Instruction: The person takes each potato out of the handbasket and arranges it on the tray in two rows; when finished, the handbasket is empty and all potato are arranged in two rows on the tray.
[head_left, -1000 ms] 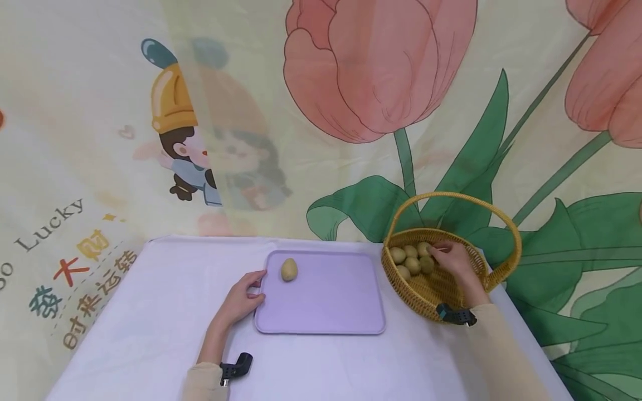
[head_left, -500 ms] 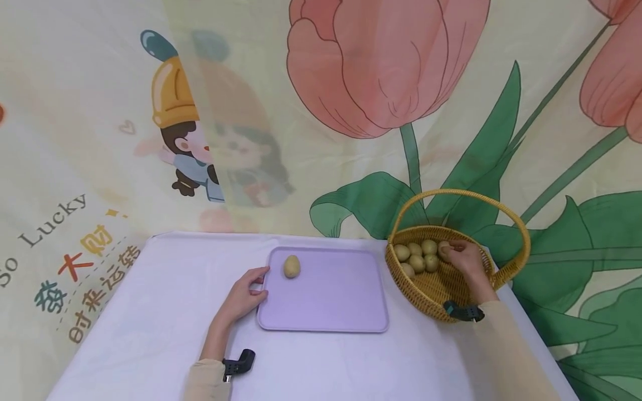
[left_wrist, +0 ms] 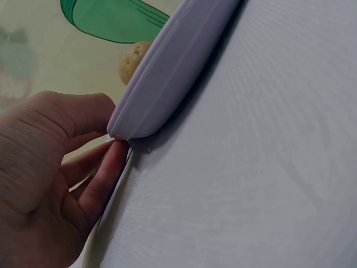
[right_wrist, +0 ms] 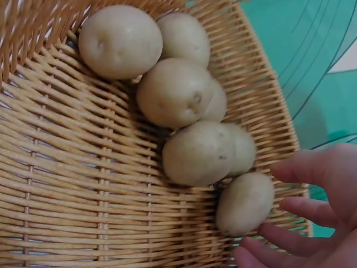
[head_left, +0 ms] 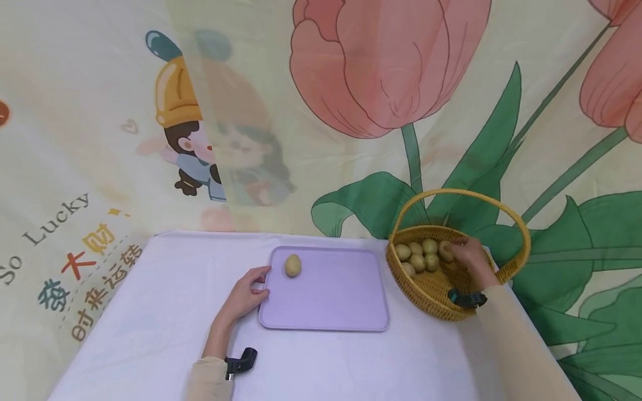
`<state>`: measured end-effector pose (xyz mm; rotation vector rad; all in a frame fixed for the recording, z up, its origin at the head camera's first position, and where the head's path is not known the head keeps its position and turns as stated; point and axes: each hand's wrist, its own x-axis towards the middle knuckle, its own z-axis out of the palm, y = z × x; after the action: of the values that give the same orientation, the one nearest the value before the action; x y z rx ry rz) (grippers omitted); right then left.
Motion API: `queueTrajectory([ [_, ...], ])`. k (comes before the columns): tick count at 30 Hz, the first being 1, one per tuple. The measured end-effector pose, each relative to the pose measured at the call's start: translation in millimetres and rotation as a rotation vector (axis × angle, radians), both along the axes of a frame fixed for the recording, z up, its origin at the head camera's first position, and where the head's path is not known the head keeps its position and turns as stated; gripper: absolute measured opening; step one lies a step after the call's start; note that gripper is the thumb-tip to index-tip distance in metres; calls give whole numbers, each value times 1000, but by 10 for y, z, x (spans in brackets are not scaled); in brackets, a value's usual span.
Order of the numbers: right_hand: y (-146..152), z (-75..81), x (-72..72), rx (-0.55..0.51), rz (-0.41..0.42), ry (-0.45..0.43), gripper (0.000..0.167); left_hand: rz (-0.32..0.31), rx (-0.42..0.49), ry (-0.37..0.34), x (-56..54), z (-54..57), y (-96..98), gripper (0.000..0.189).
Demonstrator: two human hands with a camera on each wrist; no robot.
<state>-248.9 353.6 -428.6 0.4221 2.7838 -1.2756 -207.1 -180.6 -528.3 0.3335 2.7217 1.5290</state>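
In the head view a lilac tray (head_left: 326, 301) lies on the table with one potato (head_left: 293, 265) near its upper left corner. My left hand (head_left: 246, 295) holds the tray's left edge, thumb and fingertips against the rim, as the left wrist view shows. To the right stands a wicker basket (head_left: 426, 301) with an arched handle. Several potatoes (right_wrist: 198, 153) are grouped along its far left side. My right hand (right_wrist: 312, 218) reaches inside, fingers spread and curved beside the endmost potato (right_wrist: 245, 204), without gripping it. Part of the basket's right side is hidden behind that hand.
A white cloth covers the table (head_left: 321, 367). Behind it hangs a backdrop printed with tulips (head_left: 391, 67). The basket's tall handle (head_left: 461, 192) arches over the potatoes, close to the right hand.
My right hand has moved right along the row of potatoes, set one potato at its right end and drawn its fingers back from it. The left hand stays at the tray.
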Motion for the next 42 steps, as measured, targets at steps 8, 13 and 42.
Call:
queueTrajectory([
  [8, 117, -104, 32, -13, -31, 30, 54, -5, 26, 6, 4, -9, 77, 58],
  [13, 201, -144, 78, -10, -42, 54, 54, -36, 36, -5, -21, -2, 127, 58],
  [42, -110, 263, 110, -150, 39, 5, 68, 18, -11, -7, 15, 24, 24, 58],
])
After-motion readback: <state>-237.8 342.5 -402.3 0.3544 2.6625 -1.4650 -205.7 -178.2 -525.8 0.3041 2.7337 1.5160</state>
